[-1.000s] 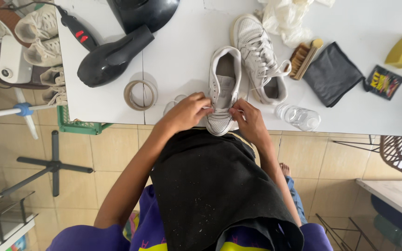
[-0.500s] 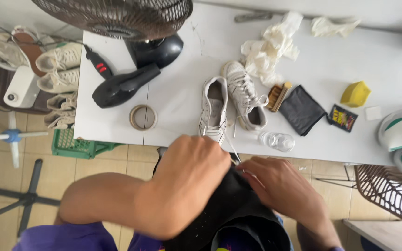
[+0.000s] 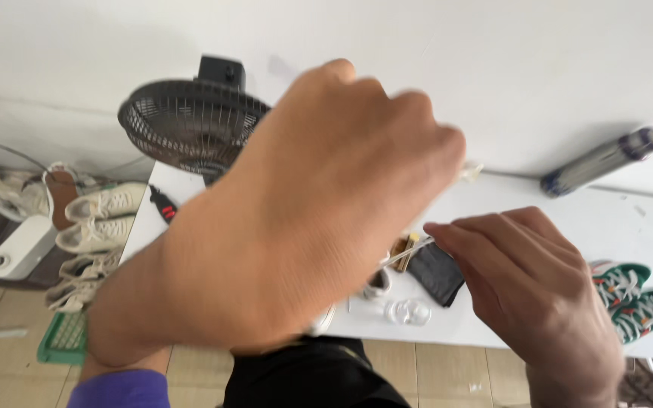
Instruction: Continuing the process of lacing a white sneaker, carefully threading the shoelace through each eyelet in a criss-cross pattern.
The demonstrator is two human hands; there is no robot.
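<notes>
1. The right hand (image 3: 546,295) pinches a thin white shoelace (image 3: 404,257) between thumb and fingertips, above the white table (image 3: 538,219)
2. The left hand (image 3: 311,211) looms close and blurred; I cannot tell its grip
3. The lace looks light, limp and slippery, best taken near its stiff tip

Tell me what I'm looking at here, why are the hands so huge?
The camera sits on a person's head and looks down, so their own two hands come very close and look big. The left hand is raised right in front of the camera and blurred. The right hand pinches a thin white shoelace between its fingertips. Below is a white table with a dark cloth, a small clear bottle and green and white sneakers. A black fan stands at the back, and pale shoes sit to the left.
</notes>
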